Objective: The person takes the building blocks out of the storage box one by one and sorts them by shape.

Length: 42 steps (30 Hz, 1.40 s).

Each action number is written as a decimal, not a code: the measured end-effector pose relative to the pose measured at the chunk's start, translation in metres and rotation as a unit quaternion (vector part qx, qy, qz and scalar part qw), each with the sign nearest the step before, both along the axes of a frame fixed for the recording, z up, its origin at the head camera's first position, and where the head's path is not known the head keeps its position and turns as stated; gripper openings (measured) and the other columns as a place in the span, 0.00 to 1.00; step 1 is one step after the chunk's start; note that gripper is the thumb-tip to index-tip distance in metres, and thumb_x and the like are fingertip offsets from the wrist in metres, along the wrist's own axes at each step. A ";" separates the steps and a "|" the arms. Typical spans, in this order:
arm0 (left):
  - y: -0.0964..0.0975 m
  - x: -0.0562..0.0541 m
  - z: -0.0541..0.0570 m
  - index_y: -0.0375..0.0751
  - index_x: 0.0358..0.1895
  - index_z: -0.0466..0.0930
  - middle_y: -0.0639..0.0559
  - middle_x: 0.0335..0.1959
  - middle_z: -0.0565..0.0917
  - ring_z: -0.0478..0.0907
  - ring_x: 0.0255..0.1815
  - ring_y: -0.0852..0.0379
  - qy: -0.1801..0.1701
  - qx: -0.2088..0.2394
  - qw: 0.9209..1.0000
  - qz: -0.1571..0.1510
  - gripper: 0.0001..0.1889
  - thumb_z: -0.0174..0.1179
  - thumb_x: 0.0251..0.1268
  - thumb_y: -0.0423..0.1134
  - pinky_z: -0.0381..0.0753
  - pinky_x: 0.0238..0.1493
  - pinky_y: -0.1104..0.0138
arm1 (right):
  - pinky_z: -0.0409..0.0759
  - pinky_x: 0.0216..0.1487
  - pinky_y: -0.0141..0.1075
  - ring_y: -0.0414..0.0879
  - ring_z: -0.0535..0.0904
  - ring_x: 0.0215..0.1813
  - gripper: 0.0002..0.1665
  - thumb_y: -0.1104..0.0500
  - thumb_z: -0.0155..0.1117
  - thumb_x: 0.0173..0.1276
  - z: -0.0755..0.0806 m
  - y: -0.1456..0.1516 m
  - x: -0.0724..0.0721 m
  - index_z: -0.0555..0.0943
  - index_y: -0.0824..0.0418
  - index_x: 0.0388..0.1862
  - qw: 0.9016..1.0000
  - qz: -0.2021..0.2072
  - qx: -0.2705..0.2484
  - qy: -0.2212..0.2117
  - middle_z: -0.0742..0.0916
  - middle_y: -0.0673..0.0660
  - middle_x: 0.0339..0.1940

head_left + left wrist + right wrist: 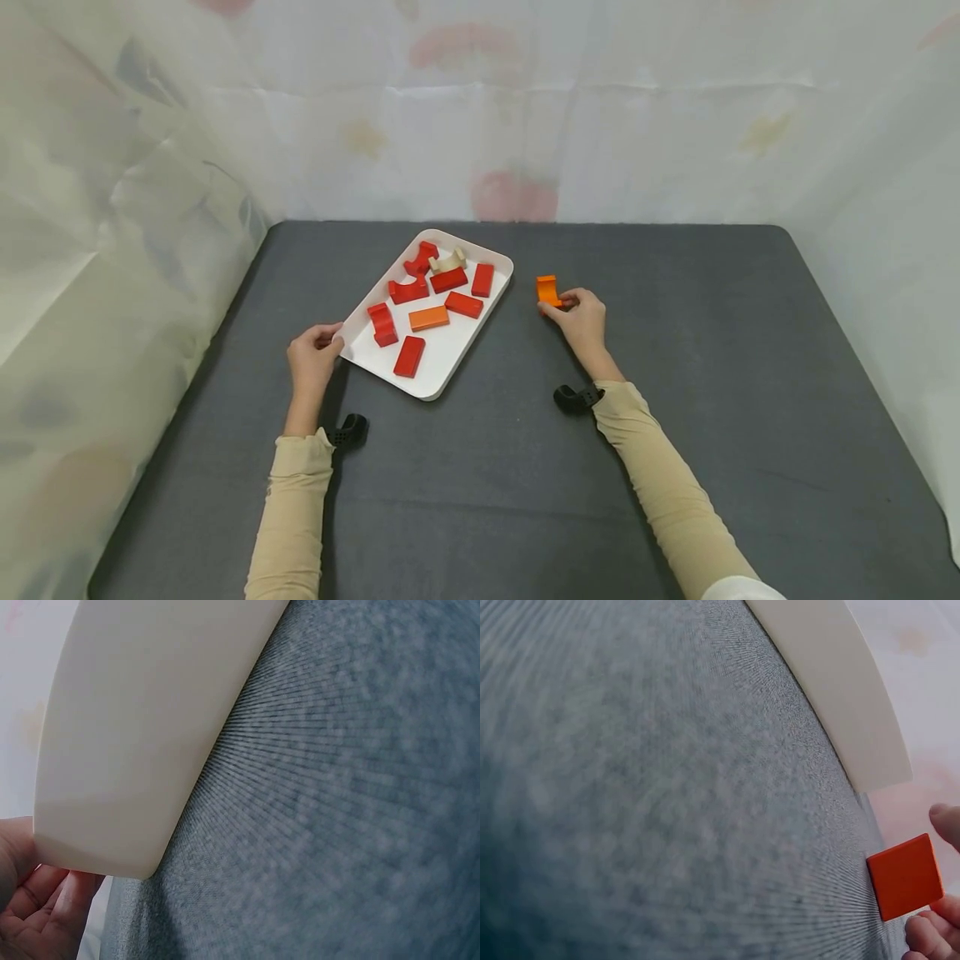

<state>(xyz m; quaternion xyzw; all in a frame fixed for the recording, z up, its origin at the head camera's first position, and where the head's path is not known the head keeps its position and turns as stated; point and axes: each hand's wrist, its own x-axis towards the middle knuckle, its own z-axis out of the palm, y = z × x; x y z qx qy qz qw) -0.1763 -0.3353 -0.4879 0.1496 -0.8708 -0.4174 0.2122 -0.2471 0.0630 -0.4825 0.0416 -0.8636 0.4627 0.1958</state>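
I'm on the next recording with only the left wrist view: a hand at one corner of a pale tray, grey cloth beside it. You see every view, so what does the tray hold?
Observer: In the head view, the tray holds nine pieces: seven red blocks, one straight orange block and one beige block.
Reviewer: My view doesn't show the right hand. What is it at?
Observer: The right hand touches a curved orange block; whether it grips it, I can't tell.
Reviewer: Is that piece inside the tray as well?
Observer: No, it is outside, to the right of the tray in the head view.
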 end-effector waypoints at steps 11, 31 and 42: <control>0.013 0.010 0.023 0.31 0.41 0.81 0.40 0.31 0.81 0.71 0.28 0.57 -0.012 0.013 1.000 -0.003 0.12 0.56 0.53 0.27 0.68 0.21 0.74 | 0.69 0.25 0.36 0.50 0.71 0.21 0.26 0.55 0.72 0.49 0.020 -0.009 -0.004 0.78 0.69 0.44 0.999 0.028 -0.031 0.030 0.80 0.64 0.38; 0.013 0.010 0.023 0.33 0.39 0.83 0.41 0.29 0.82 0.72 0.25 0.61 0.004 0.016 1.000 -0.001 0.11 0.57 0.51 0.25 0.67 0.21 0.78 | 0.66 0.37 0.38 0.55 0.72 0.35 0.30 0.54 0.73 0.47 0.048 -0.119 0.007 0.77 0.67 0.47 0.985 0.157 -0.061 0.045 0.81 0.60 0.42; 0.018 0.009 0.016 0.34 0.37 0.84 0.42 0.29 0.82 0.71 0.24 0.60 0.000 0.019 1.000 0.005 0.10 0.59 0.50 0.26 0.66 0.21 0.77 | 0.67 0.49 0.35 0.47 0.71 0.49 0.33 0.48 0.71 0.48 0.036 -0.185 0.033 0.76 0.65 0.50 0.979 0.194 -0.062 -0.029 0.80 0.56 0.47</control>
